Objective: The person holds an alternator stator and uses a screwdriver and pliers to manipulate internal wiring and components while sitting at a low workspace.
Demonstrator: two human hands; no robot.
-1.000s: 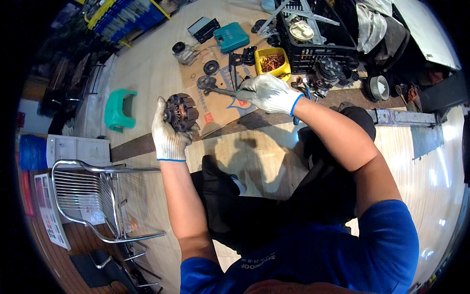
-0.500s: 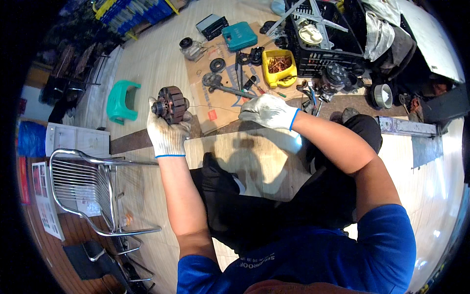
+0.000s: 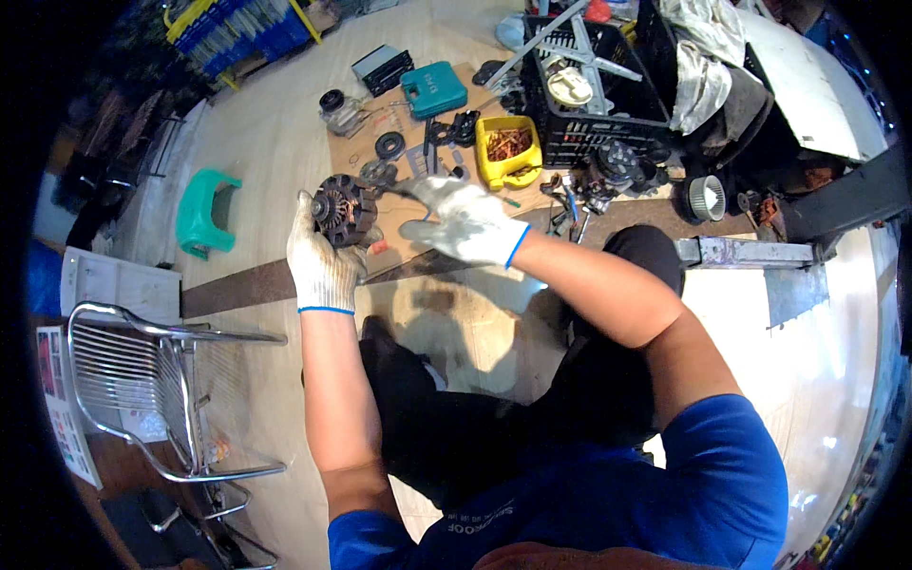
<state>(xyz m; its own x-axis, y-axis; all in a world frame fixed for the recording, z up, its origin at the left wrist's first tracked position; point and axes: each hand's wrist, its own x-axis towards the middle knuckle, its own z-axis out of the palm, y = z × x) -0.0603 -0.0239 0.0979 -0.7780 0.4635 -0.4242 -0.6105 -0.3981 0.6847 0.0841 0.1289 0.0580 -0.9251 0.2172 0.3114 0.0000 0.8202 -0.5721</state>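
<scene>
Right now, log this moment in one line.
left hand: holds motor rotor | right hand: reaching to rotor, tool unclear

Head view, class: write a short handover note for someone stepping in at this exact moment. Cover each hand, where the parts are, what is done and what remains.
Left hand: gloved, gripping the round dark motor part, raised above the floor.
Right hand: gloved, fingers at the part's right edge; whether it holds a tool is unclear.
Around: loose parts and tools on the cardboard sheet, yellow tub of small pieces, black crate behind.
Done: the part is off the floor and in hand.
Left: the work on it appears unfinished.
</scene>
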